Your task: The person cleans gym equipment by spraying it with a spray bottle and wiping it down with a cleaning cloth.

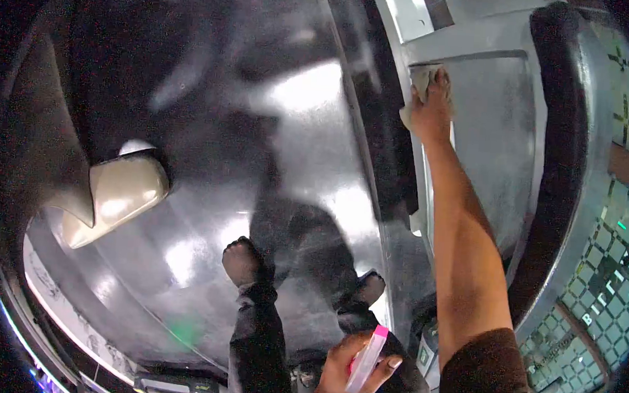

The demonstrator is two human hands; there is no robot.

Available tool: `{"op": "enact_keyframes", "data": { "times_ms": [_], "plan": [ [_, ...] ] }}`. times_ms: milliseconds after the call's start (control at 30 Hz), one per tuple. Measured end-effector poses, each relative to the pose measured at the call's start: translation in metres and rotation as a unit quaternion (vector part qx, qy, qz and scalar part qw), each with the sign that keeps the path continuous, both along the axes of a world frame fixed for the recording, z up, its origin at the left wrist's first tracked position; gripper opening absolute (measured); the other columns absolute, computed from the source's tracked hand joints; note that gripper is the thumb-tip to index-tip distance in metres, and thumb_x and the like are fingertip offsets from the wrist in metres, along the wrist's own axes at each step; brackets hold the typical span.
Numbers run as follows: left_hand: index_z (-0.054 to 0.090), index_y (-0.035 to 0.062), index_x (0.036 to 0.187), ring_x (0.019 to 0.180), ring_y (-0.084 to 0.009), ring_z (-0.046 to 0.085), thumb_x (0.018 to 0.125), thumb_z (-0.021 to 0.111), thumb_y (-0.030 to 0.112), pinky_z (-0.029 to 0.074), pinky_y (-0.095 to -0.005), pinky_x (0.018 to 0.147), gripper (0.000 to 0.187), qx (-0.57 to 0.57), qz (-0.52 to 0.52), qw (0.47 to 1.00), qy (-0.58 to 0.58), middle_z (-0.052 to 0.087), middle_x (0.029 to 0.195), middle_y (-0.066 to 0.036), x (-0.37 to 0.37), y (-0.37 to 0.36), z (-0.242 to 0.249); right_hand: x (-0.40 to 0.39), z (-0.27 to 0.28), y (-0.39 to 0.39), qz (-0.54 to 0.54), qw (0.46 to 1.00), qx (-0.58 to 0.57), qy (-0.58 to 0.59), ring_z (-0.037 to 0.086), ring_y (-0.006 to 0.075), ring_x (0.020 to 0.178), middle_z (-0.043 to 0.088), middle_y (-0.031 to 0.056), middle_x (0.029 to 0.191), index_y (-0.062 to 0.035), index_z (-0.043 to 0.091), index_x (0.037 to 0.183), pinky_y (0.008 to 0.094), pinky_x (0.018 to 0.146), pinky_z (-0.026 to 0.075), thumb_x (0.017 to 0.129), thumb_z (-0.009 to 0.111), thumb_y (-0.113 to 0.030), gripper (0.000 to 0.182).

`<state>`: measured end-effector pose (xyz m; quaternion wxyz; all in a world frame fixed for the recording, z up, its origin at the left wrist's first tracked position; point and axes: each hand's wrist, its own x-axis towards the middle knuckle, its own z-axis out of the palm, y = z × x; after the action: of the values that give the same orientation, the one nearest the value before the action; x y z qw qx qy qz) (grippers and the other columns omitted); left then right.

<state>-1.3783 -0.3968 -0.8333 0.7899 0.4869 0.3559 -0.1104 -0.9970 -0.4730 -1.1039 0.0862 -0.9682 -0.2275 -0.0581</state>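
My right hand (432, 108), arm stretched up and forward, presses a beige cloth (420, 80) against the left edge of a light grey panel (493, 106). Its fingers lie spread over the cloth, which bunches around the palm. Low in the middle, my left hand (350, 372) is closed around a slim translucent piece with a pink end (367, 360), which points up and slightly right. More pink shows beside the fingers. The exact kind of this piece cannot be made out.
A beige, car-style wing mirror (116, 195) juts out at the left. What look like two feet (242, 260) under dark trouser legs show on a glossy grey surface. A thick black strip (559, 139) borders the panel; patterned glass (597, 286) with lettering lies beyond.
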Motion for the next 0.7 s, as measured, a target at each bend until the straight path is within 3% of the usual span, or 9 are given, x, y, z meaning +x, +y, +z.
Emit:
{"op": "enact_keyframes", "data": {
  "times_ms": [100, 167, 200, 267, 367, 433, 600, 633, 700],
  "plan": [
    [0.063, 0.0039, 0.098, 0.064, -0.01, 0.057, 0.081, 0.083, 0.025, 0.047, -0.0257, 0.061, 0.034, 0.003, -0.06, 0.997, 0.052, 0.06, 0.071, -0.001, 0.012, 0.007, 0.009, -0.029, 0.011, -0.059, 0.039, 0.994, -0.046, 0.089, 0.03, 0.037, 0.144, 0.028, 0.0259, 0.156, 0.0033, 0.034, 0.147, 0.0387, 0.119, 0.028, 0.088, 0.063, -0.009, 0.067],
    [0.062, 0.0042, 0.096, 0.064, -0.0083, 0.055, 0.082, 0.083, 0.026, 0.046, -0.0249, 0.059, 0.033, -0.064, -0.006, 0.996, 0.066, 0.058, 0.07, 0.0, 0.007, -0.001, 0.006, -0.066, 0.03, -0.087, -0.044, 0.985, -0.064, 0.152, 0.03, 0.039, 0.144, 0.029, 0.0248, 0.156, 0.0041, 0.037, 0.146, 0.0404, 0.12, 0.026, 0.086, 0.062, -0.005, 0.066],
    [0.062, 0.0044, 0.095, 0.064, -0.0075, 0.054, 0.082, 0.083, 0.027, 0.045, -0.0245, 0.059, 0.033, -0.099, 0.022, 0.992, 0.071, 0.058, 0.07, 0.0, 0.004, -0.004, 0.007, -0.088, 0.027, -0.104, -0.102, 0.978, 0.04, 0.177, 0.03, 0.04, 0.144, 0.03, 0.0242, 0.155, 0.0043, 0.038, 0.145, 0.0421, 0.12, 0.026, 0.086, 0.062, -0.005, 0.065],
    [0.061, 0.0048, 0.095, 0.064, -0.0066, 0.052, 0.083, 0.082, 0.028, 0.045, -0.0246, 0.058, 0.033, -0.079, 0.007, 0.995, 0.054, 0.056, 0.07, 0.001, 0.006, -0.003, 0.007, -0.083, 0.014, -0.111, -0.138, 0.977, 0.081, 0.143, 0.031, 0.0415, 0.143, 0.033, 0.0236, 0.154, 0.0043, 0.04, 0.144, 0.0448, 0.119, 0.027, 0.087, 0.061, -0.007, 0.062],
    [0.06, 0.0045, 0.095, 0.065, -0.0062, 0.051, 0.084, 0.081, 0.028, 0.045, -0.025, 0.059, 0.033, -0.062, -0.011, 0.996, 0.059, 0.056, 0.07, 0.0, 0.008, 0.01, 0.009, -0.046, 0.009, -0.068, -0.088, 0.988, -0.104, 0.071, 0.042, 0.0432, 0.133, 0.047, 0.0243, 0.144, 0.0043, 0.049, 0.137, 0.0503, 0.115, 0.028, 0.089, 0.063, -0.016, 0.054],
    [0.06, 0.004, 0.095, 0.067, -0.0064, 0.052, 0.085, 0.08, 0.029, 0.045, -0.0253, 0.06, 0.033, -0.057, -0.025, 0.995, 0.082, 0.056, 0.071, -0.001, 0.012, 0.014, 0.012, -0.017, -0.007, -0.041, 0.019, 0.989, -0.149, -0.016, 0.039, 0.0488, 0.132, 0.05, 0.0237, 0.14, 0.0038, 0.051, 0.132, 0.0546, 0.117, 0.024, 0.082, 0.064, -0.014, 0.054],
    [0.063, 0.0021, 0.096, 0.07, -0.0078, 0.056, 0.09, 0.073, 0.03, 0.047, -0.0268, 0.063, 0.031, -0.018, 0.004, 0.989, 0.144, 0.06, 0.075, -0.002, 0.019, 0.006, 0.01, -0.018, 0.007, -0.038, 0.067, 0.997, 0.001, 0.024, 0.039, 0.0436, 0.135, 0.048, 0.0224, 0.143, -0.0007, 0.051, 0.135, 0.0545, 0.116, 0.025, 0.08, 0.061, 0.0, 0.055],
    [0.064, 0.0014, 0.097, 0.071, -0.0086, 0.058, 0.092, 0.07, 0.028, 0.048, -0.0272, 0.065, 0.028, -0.136, 0.072, 0.974, 0.168, 0.062, 0.078, -0.002, 0.02, 0.006, 0.008, -0.021, 0.011, -0.041, 0.083, 0.996, 0.011, 0.029, 0.04, 0.0417, 0.136, 0.047, 0.0218, 0.144, -0.0022, 0.051, 0.136, 0.053, 0.116, 0.027, 0.082, 0.061, 0.001, 0.056],
    [0.064, 0.0007, 0.095, 0.07, -0.0083, 0.058, 0.093, 0.07, 0.024, 0.048, -0.027, 0.064, 0.025, -0.11, 0.085, 0.976, 0.166, 0.062, 0.076, -0.001, 0.023, 0.01, 0.008, -0.026, 0.035, -0.002, 0.147, 0.982, -0.112, 0.047, 0.035, 0.0364, 0.14, 0.046, 0.0152, 0.146, -0.0054, 0.053, 0.135, 0.05, 0.118, 0.026, 0.081, 0.061, 0.002, 0.054]
  ]
}}
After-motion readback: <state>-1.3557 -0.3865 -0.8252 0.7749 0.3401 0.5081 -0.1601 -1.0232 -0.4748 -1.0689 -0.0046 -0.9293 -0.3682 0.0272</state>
